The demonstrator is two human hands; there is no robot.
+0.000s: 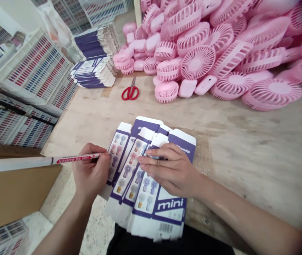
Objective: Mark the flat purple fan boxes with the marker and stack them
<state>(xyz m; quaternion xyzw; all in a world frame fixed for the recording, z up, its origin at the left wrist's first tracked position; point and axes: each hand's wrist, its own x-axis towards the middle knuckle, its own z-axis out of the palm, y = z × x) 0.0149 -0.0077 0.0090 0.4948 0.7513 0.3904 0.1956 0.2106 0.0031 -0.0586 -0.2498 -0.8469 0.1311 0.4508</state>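
Note:
My left hand (92,171) is closed around a white marker (47,161) with red lettering. Its tip meets the leftmost of several flat folded cartons (116,156), at the printed column of small fan pictures. The cartons are purple and white, fanned out over one another at the table's front edge, and the front one reads "mini". Across the upper part of this stack lies my right hand (172,170), palm down with its fingers stretched out flat. Parts of the cartons' print are hidden under those fingers.
Pink handheld fans (199,62) are heaped along the back of the wooden table (233,141). Red-handled scissors (130,92) lie before them. Bundled flat cartons (95,71) stand at the back left. Plastic crates (36,67) and a brown cardboard box (15,191) are at the left.

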